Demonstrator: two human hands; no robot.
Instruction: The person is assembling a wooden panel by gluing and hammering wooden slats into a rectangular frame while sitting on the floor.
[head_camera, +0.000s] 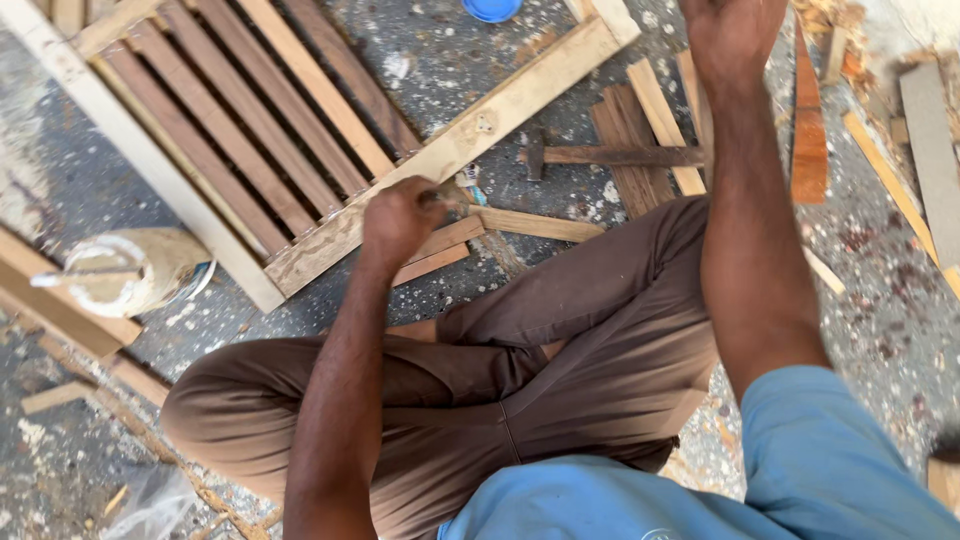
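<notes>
My left hand (400, 218) is closed around a small object, pressing it against the near corner of a slatted wooden frame (470, 135). What the object is I cannot make out. The frame's pale rail runs diagonally, with several brown slats (250, 120) behind it. My right hand (732, 30) is stretched far forward at the top edge of the view. Its fingers are cut off, so whether it holds anything is hidden. I sit on the floor with my legs in brown trousers (480, 380) folded under me.
A hammer (600, 155) lies on the speckled floor between my arms, on a pile of short slats (640, 130). A white pot (110, 275) stands at the left. A blue lid (492, 8) is at the top. Offcuts and shavings (880, 150) litter the right side.
</notes>
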